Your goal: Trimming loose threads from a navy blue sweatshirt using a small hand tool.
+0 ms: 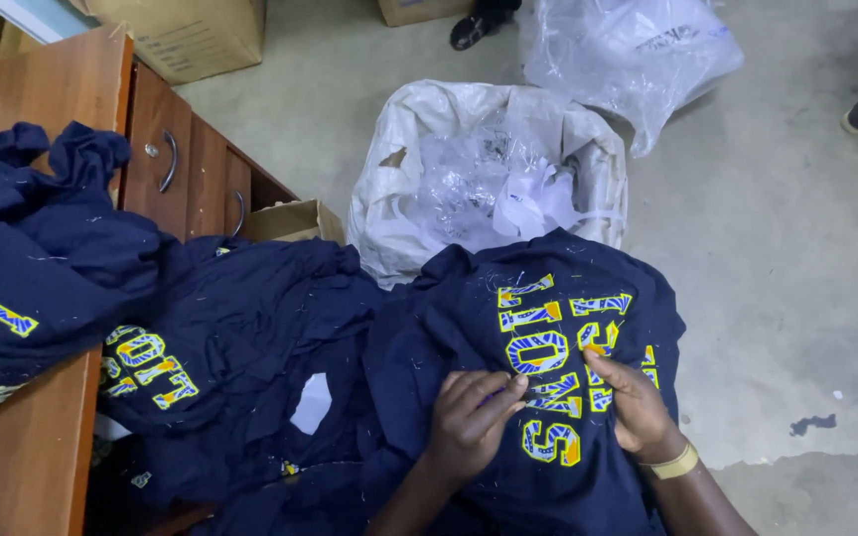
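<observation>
Both arms reach forward, close together. The left hand (471, 417) curls its fingers down, pinching. The right hand (636, 402) lies just beside it, fingers bent.

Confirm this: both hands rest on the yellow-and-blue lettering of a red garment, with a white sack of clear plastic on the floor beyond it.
Wrong colour. In the head view the garment is navy blue, not red. Both the left hand and right hand rest on its lettering, and the white sack lies beyond.

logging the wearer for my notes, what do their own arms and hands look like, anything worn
Both forearms are bare, with no sleeves in view. The right hand has a pale yellow band around its wrist. The left hand wears no glove, ring or band that shows.
</observation>
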